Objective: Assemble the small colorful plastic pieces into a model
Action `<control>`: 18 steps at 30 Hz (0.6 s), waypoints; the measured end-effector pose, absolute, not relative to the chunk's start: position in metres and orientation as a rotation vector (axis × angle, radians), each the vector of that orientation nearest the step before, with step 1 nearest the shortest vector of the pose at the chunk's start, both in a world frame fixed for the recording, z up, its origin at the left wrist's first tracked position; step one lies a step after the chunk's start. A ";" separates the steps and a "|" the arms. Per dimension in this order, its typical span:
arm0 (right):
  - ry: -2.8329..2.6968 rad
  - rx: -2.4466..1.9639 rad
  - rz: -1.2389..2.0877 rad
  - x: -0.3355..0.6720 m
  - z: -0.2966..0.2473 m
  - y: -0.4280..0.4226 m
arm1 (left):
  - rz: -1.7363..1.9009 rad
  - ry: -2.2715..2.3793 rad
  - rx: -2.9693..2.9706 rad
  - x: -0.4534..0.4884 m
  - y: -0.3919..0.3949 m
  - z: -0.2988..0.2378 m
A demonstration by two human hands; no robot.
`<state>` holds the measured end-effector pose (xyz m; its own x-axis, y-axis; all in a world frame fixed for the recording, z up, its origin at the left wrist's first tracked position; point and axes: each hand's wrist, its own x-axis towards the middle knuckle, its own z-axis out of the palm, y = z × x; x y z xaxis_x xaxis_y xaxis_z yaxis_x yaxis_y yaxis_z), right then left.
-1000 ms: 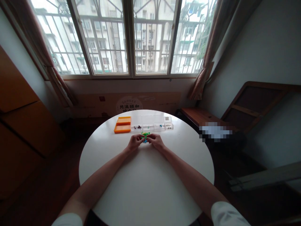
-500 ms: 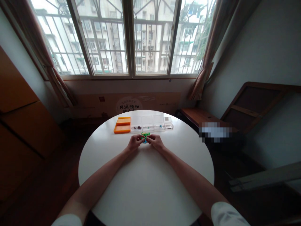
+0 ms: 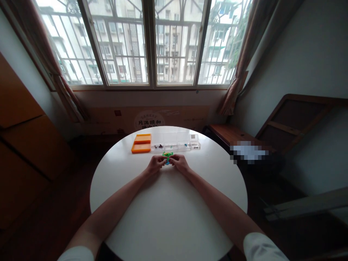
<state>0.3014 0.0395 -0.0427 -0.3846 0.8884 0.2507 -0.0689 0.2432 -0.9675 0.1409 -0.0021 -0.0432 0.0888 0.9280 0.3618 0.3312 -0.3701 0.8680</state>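
Observation:
Between my two hands is a small cluster of green, yellow and blue pieces (image 3: 168,155), too small to tell its exact kind. My left hand (image 3: 156,164) grips it from the left with thumb and fingers pinched. From the right, my right hand (image 3: 178,163) pinches the same cluster. The fingertips of both hands nearly meet and cover part of it. Just beyond my hands stand clear plastic boxes (image 3: 170,148) with raised lids, holding a few small dark and blue pieces.
An orange tray (image 3: 141,146) with a raised lid lies left of the clear boxes. Everything stands on a round white table (image 3: 163,214). A wooden bench (image 3: 231,133) is beyond the table's right edge, and a printed carton (image 3: 108,119) leans under the window.
Both hands stay at the same place on the cluster, with only a slight shift of the fingers. The view has tilted very slightly.

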 end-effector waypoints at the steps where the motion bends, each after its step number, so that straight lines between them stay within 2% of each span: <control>1: -1.590 -0.786 1.298 0.301 -0.043 0.039 | 1.286 1.244 1.770 0.141 -0.002 -0.044; 18: -1.620 -0.792 1.270 0.302 -0.043 0.039 | 1.310 1.258 1.736 0.142 0.000 -0.045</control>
<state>0.3018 0.0388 -0.0426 -0.3879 0.8837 0.2618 -0.0434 0.2662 -0.9629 0.1419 -0.0004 -0.0450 0.0549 0.9326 0.3568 0.3192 -0.3550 0.8787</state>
